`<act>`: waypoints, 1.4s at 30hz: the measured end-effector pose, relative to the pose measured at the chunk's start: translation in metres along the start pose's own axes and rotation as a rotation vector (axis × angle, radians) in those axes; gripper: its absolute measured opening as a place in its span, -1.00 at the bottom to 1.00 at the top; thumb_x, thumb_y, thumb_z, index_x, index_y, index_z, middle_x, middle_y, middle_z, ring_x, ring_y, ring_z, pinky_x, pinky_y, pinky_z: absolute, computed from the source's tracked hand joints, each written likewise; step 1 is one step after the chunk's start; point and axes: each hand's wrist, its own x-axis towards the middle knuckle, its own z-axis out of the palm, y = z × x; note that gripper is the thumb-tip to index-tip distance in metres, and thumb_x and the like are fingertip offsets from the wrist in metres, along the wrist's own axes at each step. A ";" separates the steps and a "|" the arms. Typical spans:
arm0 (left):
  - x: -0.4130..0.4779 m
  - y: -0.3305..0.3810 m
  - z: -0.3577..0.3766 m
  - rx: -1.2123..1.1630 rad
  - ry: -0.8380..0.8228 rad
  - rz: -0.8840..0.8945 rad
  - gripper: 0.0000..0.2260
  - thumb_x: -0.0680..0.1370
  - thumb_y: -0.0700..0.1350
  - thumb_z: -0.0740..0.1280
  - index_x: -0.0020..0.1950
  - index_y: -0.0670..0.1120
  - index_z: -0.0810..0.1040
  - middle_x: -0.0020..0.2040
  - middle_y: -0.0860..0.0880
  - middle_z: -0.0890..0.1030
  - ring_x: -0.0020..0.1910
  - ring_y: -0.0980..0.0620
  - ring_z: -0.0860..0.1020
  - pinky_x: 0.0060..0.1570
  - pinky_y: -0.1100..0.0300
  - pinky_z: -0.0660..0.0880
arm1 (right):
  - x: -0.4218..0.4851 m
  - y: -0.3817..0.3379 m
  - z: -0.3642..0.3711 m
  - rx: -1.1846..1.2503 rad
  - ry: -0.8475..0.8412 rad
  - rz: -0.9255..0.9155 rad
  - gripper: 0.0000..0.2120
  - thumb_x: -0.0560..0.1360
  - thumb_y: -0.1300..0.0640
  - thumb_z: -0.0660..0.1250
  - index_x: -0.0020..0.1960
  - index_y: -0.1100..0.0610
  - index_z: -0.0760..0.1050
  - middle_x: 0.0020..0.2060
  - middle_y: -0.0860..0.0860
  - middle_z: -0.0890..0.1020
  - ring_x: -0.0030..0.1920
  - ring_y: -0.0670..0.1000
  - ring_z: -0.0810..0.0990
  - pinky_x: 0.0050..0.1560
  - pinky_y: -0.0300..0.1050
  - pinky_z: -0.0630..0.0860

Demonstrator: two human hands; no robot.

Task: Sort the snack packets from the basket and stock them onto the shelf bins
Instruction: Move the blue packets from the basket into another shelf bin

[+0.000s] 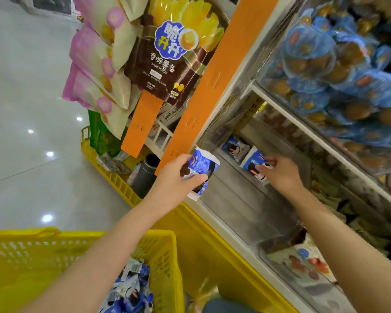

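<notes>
My left hand grips a small blue and white snack packet just in front of the clear shelf bin. Inside that bin my right hand pinches a second blue packet with its fingertips. A third matching packet lies deeper in the bin, to the left. The yellow basket sits below my left forearm at the bottom, holding several more blue packets.
An orange hanging strip runs down beside the bin's left edge. Large snack bags hang above on the left. Bins on the right hold blue-wrapped cakes. A second yellow crate stands on the shiny floor.
</notes>
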 end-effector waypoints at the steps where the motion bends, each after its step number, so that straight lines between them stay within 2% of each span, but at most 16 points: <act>1: 0.003 -0.002 0.001 -0.009 -0.010 0.002 -0.77 0.49 -0.11 0.37 0.14 -0.06 0.50 -0.06 0.08 0.60 -0.13 0.23 0.53 -0.16 0.47 0.41 | 0.010 0.007 0.005 -0.090 -0.041 0.033 -0.63 0.49 0.07 0.36 0.23 0.22 0.49 0.18 0.17 0.56 0.19 0.15 0.51 0.10 -0.11 0.38; 5: 0.017 -0.007 0.004 -0.064 -0.035 -0.022 -0.74 0.48 -0.09 0.39 0.15 -0.05 0.51 -0.05 0.08 0.60 -0.09 0.18 0.54 -0.11 0.31 0.43 | 0.043 0.031 0.019 -0.384 -0.176 0.143 -0.64 0.53 0.09 0.29 0.28 0.22 0.44 0.20 0.23 0.53 0.20 0.21 0.50 0.17 -0.01 0.42; 9: 0.031 -0.009 0.005 -0.113 -0.043 -0.029 -0.77 0.45 -0.12 0.42 0.09 -0.07 0.55 -0.07 0.03 0.64 -0.06 0.04 0.58 -0.03 0.16 0.51 | 0.061 0.049 0.032 -0.495 -0.143 0.259 -0.62 0.51 0.16 0.33 0.27 0.29 0.40 0.20 0.25 0.51 0.19 0.23 0.51 0.19 0.04 0.48; 15: 0.039 -0.021 0.002 -0.129 -0.035 -0.010 -0.79 0.44 -0.09 0.43 0.05 0.00 0.54 -0.09 0.09 0.63 -0.12 0.18 0.56 -0.19 0.43 0.47 | 0.082 0.071 0.050 -0.449 -0.172 0.240 -0.54 0.49 0.20 0.36 0.33 0.30 0.34 0.28 0.22 0.46 0.27 0.21 0.43 0.29 0.02 0.35; 19: 0.039 -0.025 0.003 -0.135 -0.035 0.000 -0.81 0.43 -0.08 0.44 -0.01 0.07 0.52 -0.10 0.14 0.61 -0.15 0.24 0.55 -0.20 0.49 0.46 | 0.088 0.076 0.052 -0.404 -0.065 0.156 -0.68 0.49 0.23 0.34 0.21 0.30 0.44 0.15 0.25 0.55 0.15 0.23 0.50 0.14 0.02 0.39; 21: 0.040 -0.026 0.003 -0.125 -0.036 0.001 -0.79 0.43 -0.07 0.43 0.03 0.06 0.51 -0.07 0.15 0.60 -0.12 0.29 0.53 -0.19 0.51 0.45 | 0.089 0.077 0.052 -0.486 -0.020 0.107 -0.75 0.50 0.18 0.33 0.15 0.25 0.48 0.09 0.24 0.57 0.10 0.23 0.53 0.07 0.01 0.40; 23: 0.041 -0.026 0.003 -0.116 -0.035 0.005 -0.76 0.43 -0.06 0.43 0.07 0.04 0.52 -0.05 0.14 0.60 -0.12 0.31 0.53 -0.21 0.53 0.45 | 0.089 0.075 0.055 -0.637 0.023 0.084 -0.77 0.52 0.14 0.30 0.15 0.21 0.49 0.12 0.20 0.56 0.13 0.21 0.51 0.09 0.01 0.41; 26: 0.041 -0.023 0.002 -0.130 -0.043 -0.003 -0.72 0.44 -0.07 0.42 0.13 -0.02 0.52 -0.03 0.10 0.61 -0.09 0.23 0.56 -0.20 0.51 0.46 | 0.091 0.070 0.058 -0.708 0.028 0.118 -0.66 0.52 0.08 0.33 0.24 0.20 0.45 0.23 0.18 0.49 0.23 0.18 0.46 0.19 0.03 0.40; 29: 0.041 -0.020 0.002 -0.152 -0.038 -0.039 -0.69 0.44 -0.10 0.43 0.16 -0.04 0.51 -0.01 0.08 0.62 -0.03 0.16 0.57 -0.15 0.44 0.50 | 0.091 0.058 0.056 -0.652 0.004 0.159 -0.60 0.51 0.09 0.34 0.28 0.23 0.41 0.27 0.20 0.47 0.26 0.19 0.45 0.21 0.04 0.40; 32: 0.041 -0.018 0.002 -0.228 0.002 -0.097 -0.65 0.42 -0.12 0.45 0.15 0.02 0.45 0.01 0.15 0.58 0.01 0.19 0.56 -0.14 0.42 0.49 | 0.079 0.033 0.051 -0.526 -0.010 0.129 -0.69 0.52 0.10 0.32 0.22 0.20 0.43 0.26 0.21 0.48 0.24 0.20 0.47 0.19 0.02 0.43; 34: 0.040 -0.018 0.003 -0.256 0.029 -0.135 -0.65 0.43 -0.12 0.45 0.16 0.02 0.43 0.04 0.14 0.57 0.03 0.21 0.54 -0.13 0.39 0.45 | 0.060 0.008 0.047 -0.286 -0.040 0.039 -0.70 0.52 0.10 0.32 0.21 0.18 0.43 0.21 0.18 0.52 0.19 0.17 0.50 0.08 -0.14 0.42; 36: 0.037 -0.019 0.004 -0.267 0.036 -0.141 -0.69 0.44 -0.13 0.43 0.14 0.04 0.45 0.05 0.15 0.57 0.05 0.24 0.52 -0.11 0.41 0.41 | 0.032 -0.017 0.042 0.043 -0.034 -0.039 -0.70 0.53 0.11 0.31 0.22 0.20 0.46 0.14 0.15 0.56 0.10 0.08 0.54 -0.10 -0.38 0.37; 37: 0.034 -0.019 0.004 -0.267 0.028 -0.134 -0.70 0.45 -0.15 0.42 0.13 0.05 0.46 0.05 0.15 0.57 0.05 0.24 0.51 -0.10 0.42 0.41 | 0.014 -0.030 0.039 0.225 -0.059 -0.066 -0.76 0.54 0.10 0.29 0.17 0.17 0.49 0.09 0.12 0.58 0.03 0.01 0.57 -0.12 -0.42 0.41; 39: 0.028 -0.020 0.005 -0.248 0.000 -0.120 -0.69 0.46 -0.18 0.40 0.15 0.06 0.48 0.06 0.14 0.57 0.06 0.25 0.50 -0.08 0.44 0.41 | -0.021 -0.051 0.033 0.478 -0.202 -0.117 -0.84 0.58 0.05 0.20 0.02 0.08 0.50 -0.01 0.05 0.61 -0.15 -0.15 0.62 -0.12 -0.35 0.51; 40: 0.025 -0.019 0.005 -0.227 -0.019 -0.112 -0.68 0.46 -0.19 0.40 0.15 0.08 0.49 0.06 0.14 0.57 0.04 0.30 0.49 -0.08 0.46 0.40 | -0.037 -0.058 0.029 0.551 -0.293 -0.122 -0.81 0.59 0.01 0.15 -0.03 0.04 0.51 -0.07 -0.01 0.63 -0.23 -0.21 0.62 -0.19 -0.36 0.53; 42: 0.018 -0.016 0.005 -0.165 -0.057 -0.078 -0.67 0.46 -0.21 0.39 0.10 0.16 0.49 0.04 0.19 0.57 -0.02 0.37 0.49 -0.11 0.53 0.39 | -0.059 -0.066 0.023 0.588 -0.437 -0.137 -0.79 0.59 -0.01 0.14 -0.02 0.02 0.53 -0.14 -0.10 0.63 -0.25 -0.27 0.60 -0.25 -0.41 0.50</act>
